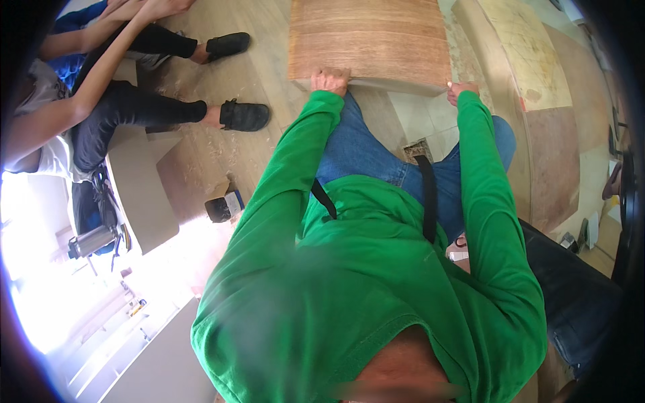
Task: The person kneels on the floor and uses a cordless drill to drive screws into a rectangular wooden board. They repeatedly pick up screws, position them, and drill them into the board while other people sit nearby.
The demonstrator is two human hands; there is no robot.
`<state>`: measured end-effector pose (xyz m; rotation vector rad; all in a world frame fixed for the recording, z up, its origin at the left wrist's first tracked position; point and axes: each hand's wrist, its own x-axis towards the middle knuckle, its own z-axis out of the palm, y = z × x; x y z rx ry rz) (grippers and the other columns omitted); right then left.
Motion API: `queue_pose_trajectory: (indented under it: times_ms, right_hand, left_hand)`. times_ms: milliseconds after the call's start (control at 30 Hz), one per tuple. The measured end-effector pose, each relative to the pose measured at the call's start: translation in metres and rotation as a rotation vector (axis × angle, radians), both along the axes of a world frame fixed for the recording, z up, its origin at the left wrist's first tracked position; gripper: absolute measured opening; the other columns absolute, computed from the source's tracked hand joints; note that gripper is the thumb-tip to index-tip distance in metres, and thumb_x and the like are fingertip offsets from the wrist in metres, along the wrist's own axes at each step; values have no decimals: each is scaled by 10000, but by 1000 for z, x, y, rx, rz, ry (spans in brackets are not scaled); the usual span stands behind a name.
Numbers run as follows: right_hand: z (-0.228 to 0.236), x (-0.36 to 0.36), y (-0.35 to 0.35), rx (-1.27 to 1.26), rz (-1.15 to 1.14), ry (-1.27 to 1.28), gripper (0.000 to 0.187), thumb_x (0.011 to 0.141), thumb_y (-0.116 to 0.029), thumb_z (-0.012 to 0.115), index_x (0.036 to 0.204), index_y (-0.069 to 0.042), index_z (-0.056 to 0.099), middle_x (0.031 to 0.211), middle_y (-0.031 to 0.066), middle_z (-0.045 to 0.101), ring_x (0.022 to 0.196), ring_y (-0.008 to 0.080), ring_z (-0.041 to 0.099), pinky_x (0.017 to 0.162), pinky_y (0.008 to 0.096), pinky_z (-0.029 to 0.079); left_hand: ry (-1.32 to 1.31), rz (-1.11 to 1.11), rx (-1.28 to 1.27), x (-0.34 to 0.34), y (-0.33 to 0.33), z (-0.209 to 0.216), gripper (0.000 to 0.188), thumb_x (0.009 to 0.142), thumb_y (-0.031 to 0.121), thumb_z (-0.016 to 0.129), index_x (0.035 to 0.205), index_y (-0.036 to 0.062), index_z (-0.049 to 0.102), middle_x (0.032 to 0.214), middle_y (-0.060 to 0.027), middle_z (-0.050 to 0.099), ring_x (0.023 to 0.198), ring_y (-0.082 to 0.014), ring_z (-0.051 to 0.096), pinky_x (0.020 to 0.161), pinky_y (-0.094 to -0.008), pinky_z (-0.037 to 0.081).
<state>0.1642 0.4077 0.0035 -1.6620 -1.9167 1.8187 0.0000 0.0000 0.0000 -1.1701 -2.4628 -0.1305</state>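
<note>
A reddish-brown wooden panel (369, 40) with visible grain lies in front of me, its near edge bowed by the lens. A paler strip shows below that edge. My left hand (330, 80) grips the near edge towards the left corner, knuckles up and fingers curled. At the near right corner, my right hand (463, 91) has its fingers closed against the panel's edge. Both arms, in green sleeves, reach forward over my jeans. The undersides of both grips are hidden.
To the left sits another person, with black shoes (245, 116) on the wood-look floor (269, 33). A small open box (225, 203) stands near my left elbow. Large wooden boards (554, 154) lie to the right. Someone's dark trouser leg (571, 289) is close behind my right arm.
</note>
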Motion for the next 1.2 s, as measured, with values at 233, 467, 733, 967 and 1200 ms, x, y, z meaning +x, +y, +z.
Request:
queue_pose_trajectory:
  times_ms: [233,467,733,967,1200]
  right_hand:
    - [18,-3,-16,91,-72,-41,169,952,-60,797,974,83,709,736,137,672,575,220,634,459,382,496]
    - [14,-2,-11,91,-41,-58,176,956,-58,792,994,83,695,738,140,675,571,214,637,451,377,507]
    - [18,-4,-17,136,-102,-71,216,938,-49,810,1041,84,674,752,151,681,579,225,649,465,386,535]
    - [2,-2,-4,130,-80,-96,209,934,-50,814,1021,83,679,748,149,681,585,230,655,480,386,552]
    - [-38,3,30,105,237,-59,224,963,-184,814,962,11,702,819,161,731,611,253,672,488,412,525]
  left_hand:
    - [48,35,59,-17,-37,-5,207,893,340,768,1092,288,780,798,23,746,762,-210,708,746,-424,467]
    - [23,137,46,-33,-73,-6,203,897,390,768,1081,305,783,758,11,737,747,-211,711,721,-433,439]
    - [-72,295,2,-41,-109,-1,278,945,479,725,1184,345,771,760,-3,731,730,-228,710,759,-468,447]
    - [-99,376,-118,-44,-119,-4,290,987,444,681,1272,419,725,762,-11,726,725,-233,715,791,-498,481]
    - [-245,395,-168,-48,-124,-8,336,1011,316,581,1302,434,700,855,-31,764,816,-300,749,789,-502,555]
